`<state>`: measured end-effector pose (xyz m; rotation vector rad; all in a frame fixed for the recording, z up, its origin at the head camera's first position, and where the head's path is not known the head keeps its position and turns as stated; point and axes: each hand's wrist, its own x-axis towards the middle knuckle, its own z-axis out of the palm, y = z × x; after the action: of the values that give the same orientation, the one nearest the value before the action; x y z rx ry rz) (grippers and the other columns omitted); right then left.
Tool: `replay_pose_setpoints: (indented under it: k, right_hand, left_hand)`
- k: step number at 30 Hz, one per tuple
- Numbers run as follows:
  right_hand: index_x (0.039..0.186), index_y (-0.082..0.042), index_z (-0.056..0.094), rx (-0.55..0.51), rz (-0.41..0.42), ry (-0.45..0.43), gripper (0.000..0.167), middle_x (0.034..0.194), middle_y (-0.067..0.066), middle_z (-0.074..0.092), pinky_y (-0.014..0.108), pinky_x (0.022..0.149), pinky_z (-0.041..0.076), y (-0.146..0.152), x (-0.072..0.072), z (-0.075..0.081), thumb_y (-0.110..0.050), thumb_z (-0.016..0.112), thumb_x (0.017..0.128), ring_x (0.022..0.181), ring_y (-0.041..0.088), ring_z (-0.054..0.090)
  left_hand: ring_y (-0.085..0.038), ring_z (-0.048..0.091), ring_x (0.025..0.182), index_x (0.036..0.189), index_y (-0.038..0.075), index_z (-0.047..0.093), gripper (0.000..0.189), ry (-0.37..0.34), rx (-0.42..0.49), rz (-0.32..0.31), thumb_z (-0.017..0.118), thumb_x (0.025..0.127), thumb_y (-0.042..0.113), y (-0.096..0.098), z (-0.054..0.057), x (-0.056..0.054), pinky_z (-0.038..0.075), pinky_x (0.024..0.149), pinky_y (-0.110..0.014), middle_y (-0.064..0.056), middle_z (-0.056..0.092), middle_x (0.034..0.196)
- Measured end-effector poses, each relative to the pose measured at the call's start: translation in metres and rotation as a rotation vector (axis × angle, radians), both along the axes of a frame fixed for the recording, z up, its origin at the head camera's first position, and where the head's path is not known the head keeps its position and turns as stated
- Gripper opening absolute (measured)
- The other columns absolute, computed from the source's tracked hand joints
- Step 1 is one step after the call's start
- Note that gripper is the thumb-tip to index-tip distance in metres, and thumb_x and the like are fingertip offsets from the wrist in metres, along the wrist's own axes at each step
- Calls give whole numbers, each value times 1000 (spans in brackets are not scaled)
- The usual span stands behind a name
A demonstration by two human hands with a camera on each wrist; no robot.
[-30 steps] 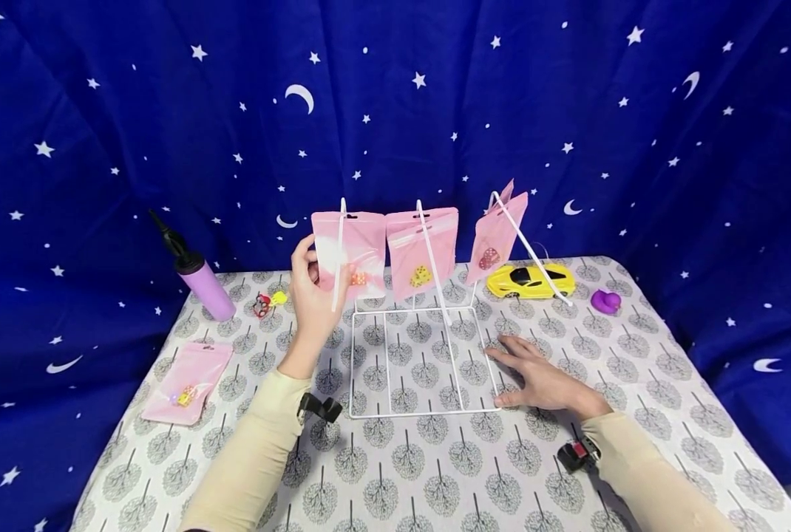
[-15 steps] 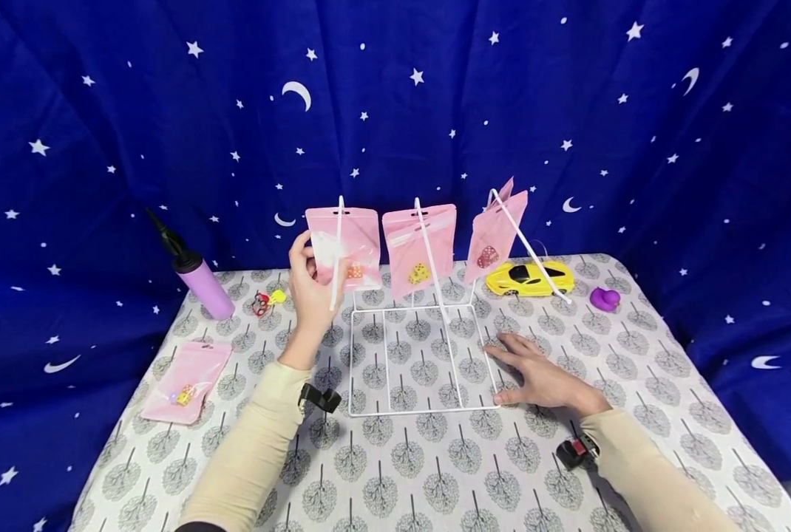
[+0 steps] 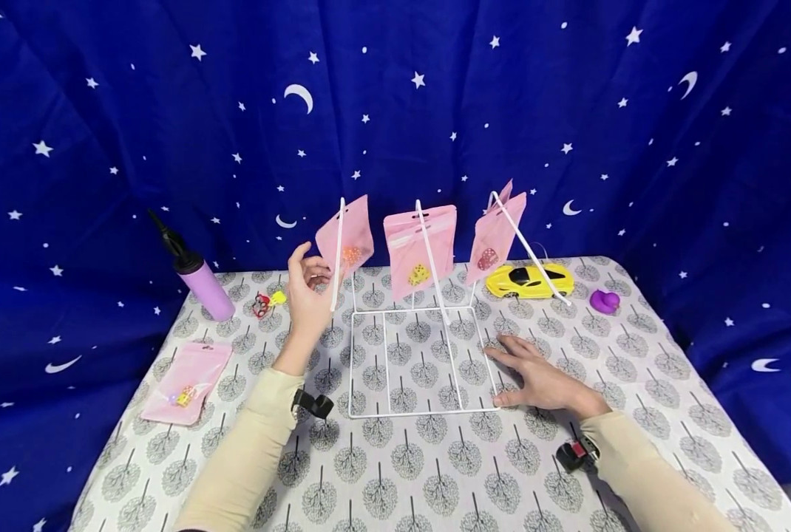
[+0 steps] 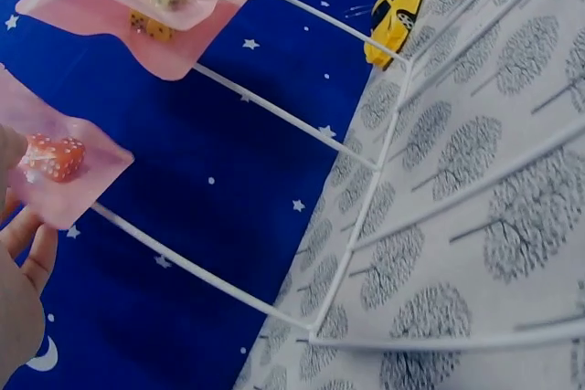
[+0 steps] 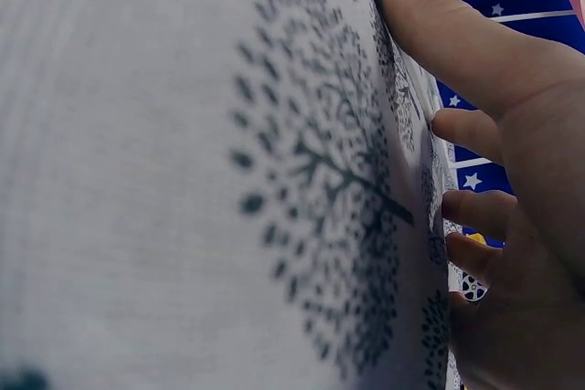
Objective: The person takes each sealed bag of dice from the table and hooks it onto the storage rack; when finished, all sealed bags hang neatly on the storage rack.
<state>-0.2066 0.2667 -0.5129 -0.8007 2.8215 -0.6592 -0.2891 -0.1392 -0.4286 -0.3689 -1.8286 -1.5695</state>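
Note:
A white wire display rack [image 3: 422,414] stands on the table, pink zip bags hanging from its three arms. On its left arm, the left pink zip bag [image 3: 360,225] hangs turned at an angle, orange dice [image 4: 60,158] inside. My left hand [image 3: 309,295] is right beside this bag, thumb and fingers apart, fingers loosely bent. The middle arm carries pink bags [image 3: 402,258] with yellow dice; a bag with red dice [image 3: 488,258] hangs on the right arm. My right hand [image 3: 535,374] rests on the table with fingers spread, thumb and fingertips at the rack's right base wire.
Another pink bag [image 3: 196,362] with a yellow die lies at the left. Behind it are a purple pump [image 3: 208,290] and small red and yellow trinkets [image 3: 269,301]. At the back right sit a yellow toy car [image 3: 528,281] and a purple duck [image 3: 605,301].
The left bag has turned from facing me to an angled position. My left hand has shifted slightly left and come away from its face. The right hand stays put.

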Motion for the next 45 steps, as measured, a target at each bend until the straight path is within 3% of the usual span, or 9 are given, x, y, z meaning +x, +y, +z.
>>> replay_pose_setpoints:
  k: [6,9,13,15,21,26,33,40,45]
  right_hand:
    - [150,-14,39,1,0,0,97,158,29,16,75,105,22,0,0,1,-60,75,72,143,52,13]
    - [150,-13,39,-4,0,0,97,158,29,16,75,105,22,0,0,1,-60,75,72,143,52,13]
    - [149,-12,39,-5,1,4,98,158,29,16,75,105,23,0,1,1,-60,75,72,143,52,14]
    - [149,-13,40,-4,4,7,98,158,29,17,75,105,23,1,1,2,-60,75,72,143,52,14]
    - [149,-12,40,-4,2,9,98,158,29,17,76,104,23,1,1,3,-60,75,72,143,52,14]
    - [149,-12,39,-5,1,2,98,158,28,16,76,104,24,0,1,4,-59,75,72,143,52,13]
    - [150,-13,39,-6,2,12,97,158,28,17,76,103,25,1,1,3,-59,75,72,143,52,14]
    - [149,-13,40,-17,7,26,97,158,28,17,77,102,26,2,1,2,-58,76,72,143,52,15]
    - [150,-15,38,-13,11,16,98,159,28,16,77,102,25,1,0,1,-59,76,71,143,52,14]
  left_hand:
    - [-33,63,82,128,-8,50,53,-53,-77,24,72,80,-8,-14,-5,8,58,75,-43,-24,65,100]
    - [-43,62,84,124,-12,52,50,-81,-124,28,73,79,-9,-20,2,24,56,76,-54,-30,63,100]
    - [-45,62,82,117,-16,55,46,-80,-186,40,75,76,-12,-32,10,44,56,74,-57,-31,63,97]
    - [-43,63,84,118,-13,56,46,-89,-204,51,76,76,-10,-43,2,46,57,75,-54,-28,64,99]
    - [-32,62,90,123,-1,58,51,-136,-267,110,79,77,-1,-81,-24,45,57,79,-26,-19,64,105]
    - [-29,61,90,122,0,60,50,-175,-316,158,80,77,2,-110,-27,58,56,79,-25,-15,65,106]
    - [-6,59,89,125,2,58,51,-283,-331,257,79,78,2,-150,-35,79,52,79,-14,-14,64,109]
    - [-9,61,90,130,6,57,56,-366,-355,302,80,79,8,-178,-41,96,51,80,-12,-11,63,113]
    - [0,57,91,129,0,57,57,-361,-391,329,80,76,1,-198,-46,109,48,79,-6,-14,61,114]
